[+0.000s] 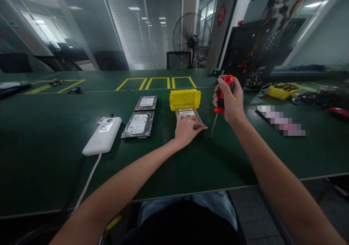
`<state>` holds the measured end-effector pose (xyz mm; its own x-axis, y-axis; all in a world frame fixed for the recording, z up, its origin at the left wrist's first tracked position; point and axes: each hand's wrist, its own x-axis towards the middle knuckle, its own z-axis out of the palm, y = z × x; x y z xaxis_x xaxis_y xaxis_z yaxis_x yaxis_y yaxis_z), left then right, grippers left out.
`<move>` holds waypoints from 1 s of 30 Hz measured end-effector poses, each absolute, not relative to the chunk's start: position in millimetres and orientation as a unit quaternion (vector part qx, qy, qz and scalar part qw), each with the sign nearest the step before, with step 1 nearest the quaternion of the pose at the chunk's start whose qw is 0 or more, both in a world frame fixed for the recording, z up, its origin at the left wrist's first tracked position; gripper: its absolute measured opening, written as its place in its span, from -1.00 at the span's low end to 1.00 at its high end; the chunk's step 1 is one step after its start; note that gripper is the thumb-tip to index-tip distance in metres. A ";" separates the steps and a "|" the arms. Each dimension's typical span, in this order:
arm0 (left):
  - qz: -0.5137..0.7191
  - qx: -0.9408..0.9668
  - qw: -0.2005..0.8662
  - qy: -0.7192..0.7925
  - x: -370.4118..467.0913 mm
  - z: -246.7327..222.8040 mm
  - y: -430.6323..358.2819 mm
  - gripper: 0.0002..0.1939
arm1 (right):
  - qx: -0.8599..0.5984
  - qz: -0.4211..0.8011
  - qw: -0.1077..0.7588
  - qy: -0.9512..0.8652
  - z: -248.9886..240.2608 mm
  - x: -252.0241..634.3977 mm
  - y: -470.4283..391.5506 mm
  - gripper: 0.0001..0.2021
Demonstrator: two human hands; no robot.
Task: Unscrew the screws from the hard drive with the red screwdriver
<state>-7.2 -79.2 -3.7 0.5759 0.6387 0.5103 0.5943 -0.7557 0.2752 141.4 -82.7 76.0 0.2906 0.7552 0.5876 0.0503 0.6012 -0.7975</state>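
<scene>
Relation of screwdriver to hard drive, seen from above my own forearms. My right hand (231, 97) stands raised over the green table (169, 176), its fingers wrapped around the red-and-black handle of a screwdriver (219, 110). The long axis of the tool is steep but not vertical: from the handle, the bare shaft slopes down, leftward and toward me. Whether its tip meets the table surface or hangs just above it I cannot tell.

The hard drive (187, 111) lies flat on the table, label upward, to the left of the shaft and a little farther from me than the tip. Its long axis appears to run away from me, though my fingers hide the near part. My left hand (188, 128) is the nearer of the two: it lies palm down over this drive, one digit reaching right toward the near right corner, close to the tip. How firmly these fingers press or pinch I cannot tell.

Just behind the drive, a yellow plastic bin (185, 100) rests with its opening toward me. Farther left lie a rear drive (146, 102) and a front drive (138, 124), labels upward, then a white device (103, 135) with a white cable (91, 176).
</scene>
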 end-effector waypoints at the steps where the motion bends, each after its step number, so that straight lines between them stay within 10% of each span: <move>1: 0.303 0.887 0.039 0.346 -7.4 -4.0 -79.0 -0.73 | -0.373 0.248 0.712 -0.541 76.0 141.2 -82.9 -0.71; 30: 0.308 0.887 0.085 0.333 -13.1 -6.8 -77.6 -0.79 | -0.366 0.106 0.736 -0.560 85.1 132.1 -101.8 -0.62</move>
